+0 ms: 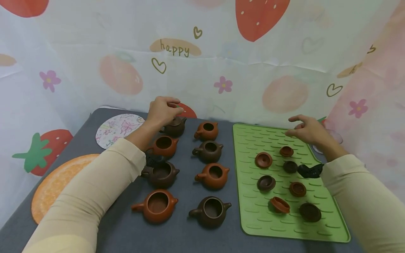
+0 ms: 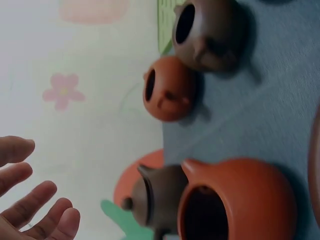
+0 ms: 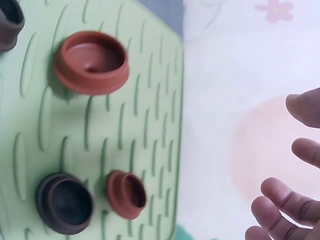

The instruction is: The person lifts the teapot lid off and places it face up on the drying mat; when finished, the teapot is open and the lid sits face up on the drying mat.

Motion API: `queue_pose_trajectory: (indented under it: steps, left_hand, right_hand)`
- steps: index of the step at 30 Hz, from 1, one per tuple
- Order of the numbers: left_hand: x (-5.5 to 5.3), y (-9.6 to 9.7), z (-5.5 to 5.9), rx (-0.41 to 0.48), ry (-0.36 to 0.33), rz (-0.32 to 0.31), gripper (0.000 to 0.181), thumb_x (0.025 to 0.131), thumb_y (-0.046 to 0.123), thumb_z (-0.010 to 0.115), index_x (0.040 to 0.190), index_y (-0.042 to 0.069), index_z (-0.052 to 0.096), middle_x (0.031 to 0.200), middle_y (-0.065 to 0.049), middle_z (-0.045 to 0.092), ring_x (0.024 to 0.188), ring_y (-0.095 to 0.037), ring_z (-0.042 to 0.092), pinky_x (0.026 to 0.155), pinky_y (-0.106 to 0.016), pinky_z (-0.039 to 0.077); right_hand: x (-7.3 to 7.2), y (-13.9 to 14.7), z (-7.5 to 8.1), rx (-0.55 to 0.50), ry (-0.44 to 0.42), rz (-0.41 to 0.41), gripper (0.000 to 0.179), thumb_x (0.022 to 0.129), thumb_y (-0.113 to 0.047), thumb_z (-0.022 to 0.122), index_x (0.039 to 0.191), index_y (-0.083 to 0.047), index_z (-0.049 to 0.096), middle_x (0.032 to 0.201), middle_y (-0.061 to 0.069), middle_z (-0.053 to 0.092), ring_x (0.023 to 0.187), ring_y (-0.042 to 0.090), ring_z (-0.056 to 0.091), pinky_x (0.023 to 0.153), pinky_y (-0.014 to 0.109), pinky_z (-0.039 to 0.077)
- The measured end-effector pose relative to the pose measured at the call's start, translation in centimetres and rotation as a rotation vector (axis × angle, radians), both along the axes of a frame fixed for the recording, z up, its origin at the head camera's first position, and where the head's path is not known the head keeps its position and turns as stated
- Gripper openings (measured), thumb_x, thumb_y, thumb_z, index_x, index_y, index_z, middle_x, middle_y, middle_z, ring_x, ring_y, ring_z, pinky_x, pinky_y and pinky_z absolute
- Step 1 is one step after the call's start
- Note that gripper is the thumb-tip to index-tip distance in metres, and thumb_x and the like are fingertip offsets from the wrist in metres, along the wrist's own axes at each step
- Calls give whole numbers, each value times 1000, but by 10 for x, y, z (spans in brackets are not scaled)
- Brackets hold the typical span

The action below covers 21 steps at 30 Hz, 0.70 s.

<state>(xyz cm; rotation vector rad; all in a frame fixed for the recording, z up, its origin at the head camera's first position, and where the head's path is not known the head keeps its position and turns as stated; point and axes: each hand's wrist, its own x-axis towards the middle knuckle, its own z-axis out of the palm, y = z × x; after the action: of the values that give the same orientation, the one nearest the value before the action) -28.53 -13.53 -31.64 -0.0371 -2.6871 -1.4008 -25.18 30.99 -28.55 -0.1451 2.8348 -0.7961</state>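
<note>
My left hand [image 1: 164, 110] hovers above the back-left dark brown teapot [image 1: 175, 128], its fingers loosely bent with nothing between them. In the left wrist view this teapot [image 2: 162, 195] has its lid on, the knob [image 2: 128, 203] standing apart from my fingertips [image 2: 67, 220]. An orange-brown teapot [image 1: 164, 146] without a lid stands just in front of it. Over the back of the green mat [image 1: 253, 140], my right hand [image 1: 307, 131] is raised with fingers spread and holds nothing. Nearest below it is a small reddish lid [image 1: 286, 151], lying with its hollow side up.
Several more lidless teapots, orange-brown [image 1: 215, 176] and dark brown [image 1: 212, 211], stand in two columns on the grey cloth. Other lids [image 1: 263, 160] lie scattered on the mat. At left are a floral round mat [image 1: 118, 130] and an orange-slice mat [image 1: 60, 182]. A printed curtain [image 1: 202, 88] hangs behind.
</note>
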Motion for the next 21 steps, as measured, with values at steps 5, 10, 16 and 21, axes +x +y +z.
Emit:
queue_pose_trajectory:
  steps: [5,10,16,21]
  left_hand:
    - [-6,-17,-11,-3,-59,22,37,89,24,71,124,11,68,118,-13,64,115,-34,50,87,-44,47]
    - [-12,-34,-23,-52,-142,2,37,90,19,70,125,7,66,120,-17,63,114,-35,53,91,-46,46]
    - [-15,-47,-35,-112,-207,7,36,89,18,70,123,5,67,118,-19,64,108,-35,57,85,-45,48]
    - [-19,-52,-41,-149,-231,7,35,88,18,71,120,4,68,127,-20,58,118,-38,50,88,-47,46]
  right_hand:
    - [2,-12,14,11,35,42,67,93,-37,63,144,-1,39,122,33,47,103,44,51,76,50,45]
    - [5,-27,31,7,42,58,69,92,-41,65,145,-5,39,126,31,44,108,46,48,80,55,43]
    - [5,-46,49,6,67,86,66,91,-39,67,143,-9,41,127,27,45,112,44,47,84,56,42]
    - [6,-60,63,20,86,117,64,91,-39,67,143,-12,43,128,25,46,118,43,45,86,57,41]
